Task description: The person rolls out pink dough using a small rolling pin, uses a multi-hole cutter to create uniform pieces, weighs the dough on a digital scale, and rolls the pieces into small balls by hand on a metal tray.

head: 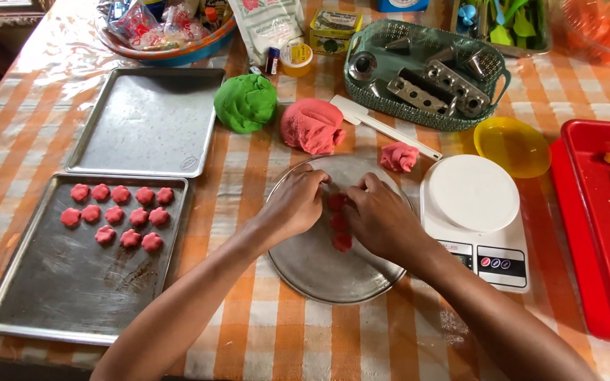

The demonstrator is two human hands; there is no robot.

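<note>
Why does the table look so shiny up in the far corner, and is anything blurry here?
In the head view, daylight glares off the plastic-covered tablecloth at top left; the round metal plate shows only a dull sheen. The left hand and right hand on the pink dough pieces look sharp, casting soft shadows.

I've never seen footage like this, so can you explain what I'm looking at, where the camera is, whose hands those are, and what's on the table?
This is one picture from a camera worn on a person's head, looking down at their own bare hands. The left hand and right hand press on pink dough pieces on a round metal plate. On the checked tablecloth lie a baking tray with shaped pink pieces, a second tray, green dough, a pink dough lump, a white kitchen scale and a basket of metal moulds.
</note>
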